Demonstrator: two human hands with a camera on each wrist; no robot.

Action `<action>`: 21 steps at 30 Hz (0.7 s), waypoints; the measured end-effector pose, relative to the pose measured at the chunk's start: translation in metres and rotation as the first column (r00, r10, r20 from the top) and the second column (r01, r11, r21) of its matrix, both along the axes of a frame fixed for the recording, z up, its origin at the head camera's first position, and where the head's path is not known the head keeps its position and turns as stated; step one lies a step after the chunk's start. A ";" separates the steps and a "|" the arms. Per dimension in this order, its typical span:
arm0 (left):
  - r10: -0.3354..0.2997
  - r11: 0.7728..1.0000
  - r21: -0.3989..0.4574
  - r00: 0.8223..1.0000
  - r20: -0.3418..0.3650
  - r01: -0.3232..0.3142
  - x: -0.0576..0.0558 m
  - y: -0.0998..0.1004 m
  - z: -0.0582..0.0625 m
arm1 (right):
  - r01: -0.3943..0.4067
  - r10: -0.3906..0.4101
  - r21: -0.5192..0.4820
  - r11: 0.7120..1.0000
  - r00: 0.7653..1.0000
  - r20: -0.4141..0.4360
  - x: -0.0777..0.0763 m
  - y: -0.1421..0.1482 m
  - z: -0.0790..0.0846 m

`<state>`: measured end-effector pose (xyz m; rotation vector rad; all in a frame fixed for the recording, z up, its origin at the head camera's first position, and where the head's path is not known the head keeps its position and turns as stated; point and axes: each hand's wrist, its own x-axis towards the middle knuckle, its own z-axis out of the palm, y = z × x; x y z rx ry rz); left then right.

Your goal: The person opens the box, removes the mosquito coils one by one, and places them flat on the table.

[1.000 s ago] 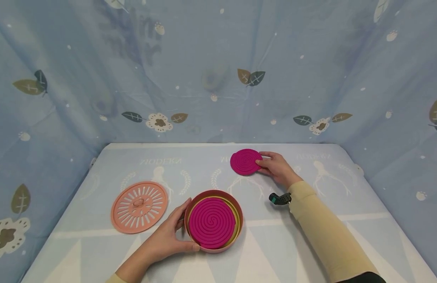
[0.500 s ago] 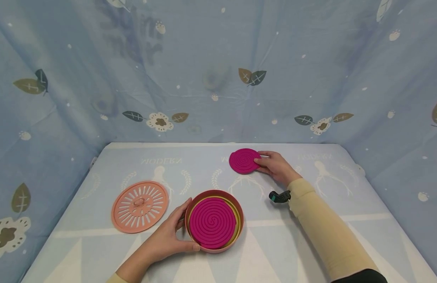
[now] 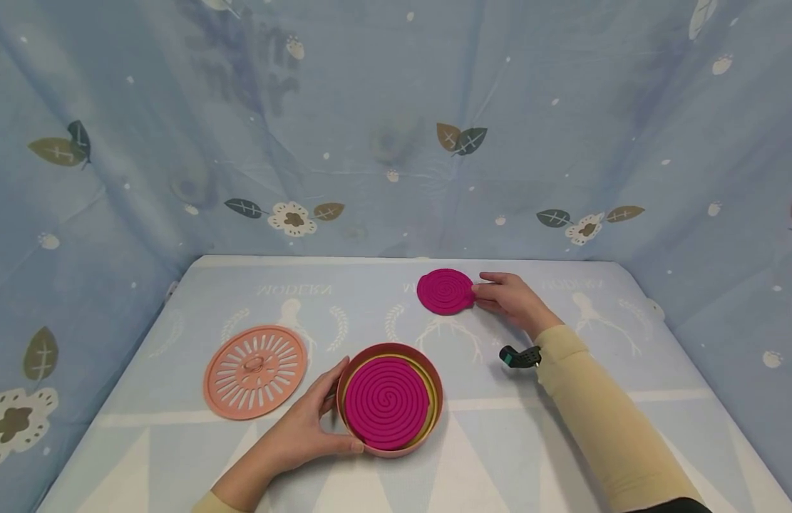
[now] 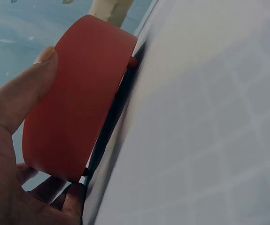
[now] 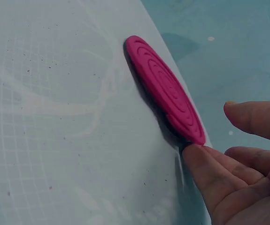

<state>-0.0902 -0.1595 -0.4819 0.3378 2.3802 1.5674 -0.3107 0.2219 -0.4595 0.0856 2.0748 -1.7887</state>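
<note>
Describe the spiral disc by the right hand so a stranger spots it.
On the pale table, near the far edge, find the right hand. Left of it is a round magenta spiral disc; its lookalike sits inside the pink holder, this one outside.

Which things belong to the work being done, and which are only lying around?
Seemingly in the work:
round box, held by the left hand
pink spiral disc inside it
second spiral disc, at the right hand

Seemingly just lying about:
slotted orange disc, touched by neither hand
</note>
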 end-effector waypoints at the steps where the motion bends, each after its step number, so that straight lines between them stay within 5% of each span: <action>1: -0.001 1.000 -0.001 1.000 0.000 0.001 0.000 0.000 0.000 | 0.006 -0.006 -0.002 1.000 1.000 0.002 0.001 0.002 0.000; 21: -0.004 1.000 -0.003 1.000 -0.027 0.003 0.001 0.000 0.000 | 0.027 -0.025 -0.093 0.995 0.999 0.022 0.004 0.007 -0.005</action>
